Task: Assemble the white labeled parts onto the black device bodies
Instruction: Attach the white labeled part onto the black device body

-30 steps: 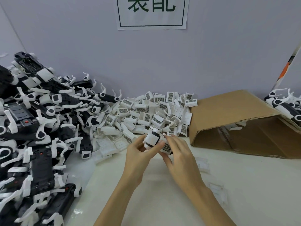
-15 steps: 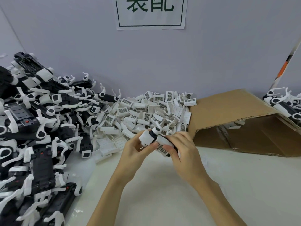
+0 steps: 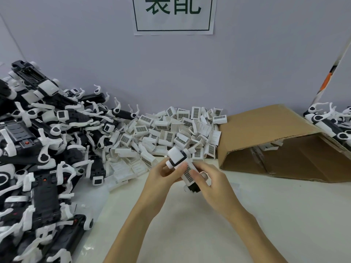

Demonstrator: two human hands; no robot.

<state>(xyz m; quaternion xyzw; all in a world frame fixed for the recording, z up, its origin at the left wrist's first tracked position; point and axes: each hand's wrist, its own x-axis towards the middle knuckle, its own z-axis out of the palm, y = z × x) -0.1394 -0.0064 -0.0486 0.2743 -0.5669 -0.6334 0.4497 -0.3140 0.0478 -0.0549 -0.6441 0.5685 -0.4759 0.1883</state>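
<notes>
**White part meeting black body at frame centre**

Both hands are grasping one black device body (image 3: 192,185): left hand (image 3: 161,176) pinching its white upper end, right hand (image 3: 209,184) pressing the white labeled part (image 3: 187,172) against it. Loose labeled parts (image 3: 171,130) are lying piled behind on the desk (image 3: 266,215).

Bare white table (image 3: 266,224) lies open, hemmed by device pile (image 3: 38,158), labeled parts heap (image 3: 171,130) and cardboard box (image 3: 275,141)
</notes>
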